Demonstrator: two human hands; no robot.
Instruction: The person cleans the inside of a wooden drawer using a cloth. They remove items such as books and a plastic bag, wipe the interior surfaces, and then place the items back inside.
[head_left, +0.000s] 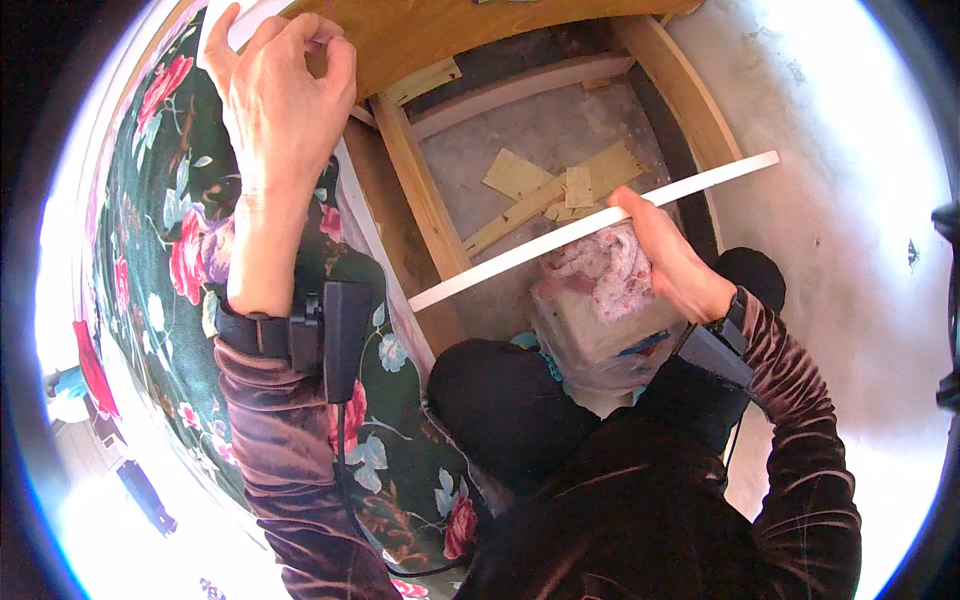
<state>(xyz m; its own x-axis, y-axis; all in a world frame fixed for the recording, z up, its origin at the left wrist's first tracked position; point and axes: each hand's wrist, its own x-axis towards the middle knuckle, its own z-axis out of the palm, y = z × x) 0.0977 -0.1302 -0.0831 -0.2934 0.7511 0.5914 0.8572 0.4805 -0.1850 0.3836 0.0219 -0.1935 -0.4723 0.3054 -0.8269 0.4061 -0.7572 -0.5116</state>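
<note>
My left hand (289, 90) is at the upper left, over a white edge (251, 22) beside a brown wooden panel (450, 34). Its fingers are bent, and thumb and forefinger form a loop; what the fingertips touch is partly hidden. Across the middle runs a narrow white board (517, 255), seen nearly edge-on and slanting up to the right. My right hand (664, 251) grips it right of its centre, with a finger over the top edge and the others hidden. Just below, a pink-and-white cloth (619, 274) lies on a bundle wrapped in clear plastic (585, 345).
Beyond the board, a wooden frame (424, 184) surrounds a grey floor with yellowish wood scraps (577, 184). A dark green floral cover (172, 217) spreads along the left. My black-clad knees (502, 405) flank the bundle. A cable (341, 457) hangs from my left wrist device.
</note>
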